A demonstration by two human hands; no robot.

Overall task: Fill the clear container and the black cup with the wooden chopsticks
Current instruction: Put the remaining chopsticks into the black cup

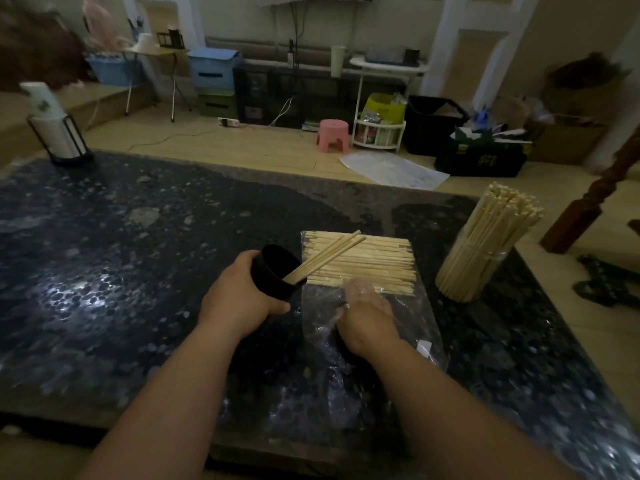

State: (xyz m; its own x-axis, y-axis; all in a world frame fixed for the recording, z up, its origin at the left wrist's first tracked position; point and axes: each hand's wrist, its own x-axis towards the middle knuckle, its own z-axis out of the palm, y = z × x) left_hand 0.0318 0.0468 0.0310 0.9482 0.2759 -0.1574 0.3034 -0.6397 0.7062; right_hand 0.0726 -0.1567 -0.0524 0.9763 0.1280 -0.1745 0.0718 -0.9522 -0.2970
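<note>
View from the head camera. A dark speckled stone table (138, 237) carries everything the task needs.

A plastic bag (408, 327) lies flat at centre right with its open end toward me, so the stock can be drawn out from the near side.

The clear container (485, 265) stands at the far right, well apart from both hands. It is packed with upright chopsticks that fan out at the top, and I judge this half of the task done.

The stack of wooden chopsticks (367, 268) lies crosswise inside the far part of the bag.

My left hand (242, 296) is wrapped round the black cup (273, 271), fingers and thumb clamped on its wall. The cup is tilted with its mouth toward the bag and just beside the bag's left edge, presumably to shorten each transfer. I cannot tell whether its base touches the table.

My right hand (363, 313) is inside the bag, its fingers seen through the film at the near ends of the stack. The film blurs them, so I cannot tell whether they are apart or pinching anything.

A few chopsticks (329, 254) rest in the cup and slant out over the stack. The cup looks far from full.
</note>
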